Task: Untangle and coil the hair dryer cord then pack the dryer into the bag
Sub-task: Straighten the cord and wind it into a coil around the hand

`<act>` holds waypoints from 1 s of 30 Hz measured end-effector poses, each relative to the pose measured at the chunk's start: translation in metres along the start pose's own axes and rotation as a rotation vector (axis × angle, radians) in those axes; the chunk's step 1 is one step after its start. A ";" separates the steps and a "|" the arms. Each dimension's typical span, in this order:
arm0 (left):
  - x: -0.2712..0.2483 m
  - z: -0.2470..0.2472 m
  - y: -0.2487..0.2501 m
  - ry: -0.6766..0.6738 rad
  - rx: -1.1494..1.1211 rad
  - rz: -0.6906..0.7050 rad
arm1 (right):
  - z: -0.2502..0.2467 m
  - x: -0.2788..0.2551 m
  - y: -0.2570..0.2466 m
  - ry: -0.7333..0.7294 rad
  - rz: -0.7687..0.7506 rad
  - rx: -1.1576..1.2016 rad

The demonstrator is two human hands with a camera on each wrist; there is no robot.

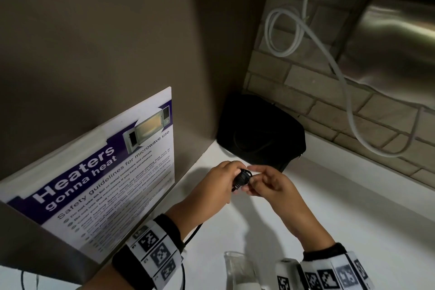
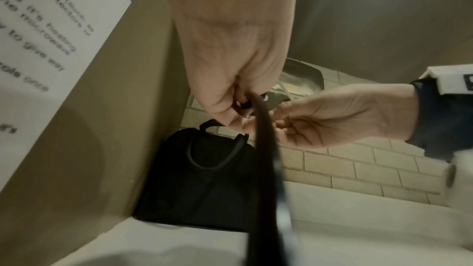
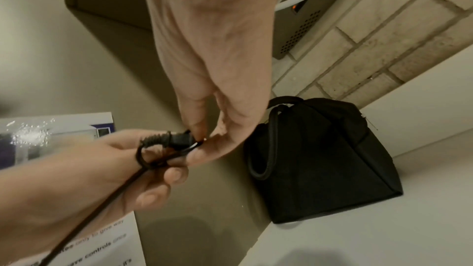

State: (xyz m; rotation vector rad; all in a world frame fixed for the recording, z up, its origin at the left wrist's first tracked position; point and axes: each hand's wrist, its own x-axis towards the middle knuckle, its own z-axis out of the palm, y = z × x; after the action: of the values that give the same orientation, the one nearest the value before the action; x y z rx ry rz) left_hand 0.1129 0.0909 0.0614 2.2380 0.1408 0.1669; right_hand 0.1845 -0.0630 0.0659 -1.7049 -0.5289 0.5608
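Observation:
The black cord's plug (image 1: 243, 179) is held between both hands above the white counter (image 1: 341, 207). My left hand (image 1: 226, 179) grips a small loop of the cord (image 3: 143, 155) just behind the plug (image 3: 179, 139). From there the cord (image 2: 266, 149) runs back under my left wrist. My right hand (image 1: 259, 182) pinches the plug's tip between thumb and fingers (image 3: 199, 128). The black bag (image 1: 261, 134) stands in the corner just beyond the hands, with its handle loop (image 3: 261, 149) hanging down its side. The hair dryer itself is out of view.
A microwave safety poster (image 1: 106, 172) leans on the brown panel at the left. A white cable (image 1: 306, 37) hangs looped on the brick wall beside a steel appliance (image 1: 388, 30). A clear glass (image 1: 237, 268) stands near my right wrist.

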 end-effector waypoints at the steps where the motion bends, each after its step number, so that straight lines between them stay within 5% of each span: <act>1: 0.000 -0.001 0.000 -0.009 -0.007 -0.017 | -0.001 0.001 0.001 0.017 0.002 -0.026; 6: -0.002 -0.003 0.009 0.041 -0.009 0.021 | 0.006 0.000 0.002 0.145 -0.149 -0.339; 14: -0.004 0.001 0.008 0.115 -0.237 -0.050 | 0.016 -0.005 -0.011 0.147 0.069 0.044; 17: -0.006 -0.001 0.011 0.124 -0.303 -0.066 | 0.022 -0.012 -0.017 0.042 0.054 -0.083; 24: -0.009 0.010 0.019 0.193 -0.240 -0.137 | 0.021 -0.014 -0.015 0.049 -0.006 -0.220; 30: -0.006 0.013 0.018 0.245 -0.213 -0.150 | 0.019 -0.019 -0.008 0.146 -0.195 -0.565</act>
State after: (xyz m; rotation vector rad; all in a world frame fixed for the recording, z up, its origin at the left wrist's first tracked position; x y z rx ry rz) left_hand 0.1106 0.0683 0.0672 1.9803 0.4031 0.3574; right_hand 0.1573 -0.0591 0.0722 -2.1733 -0.7886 0.1442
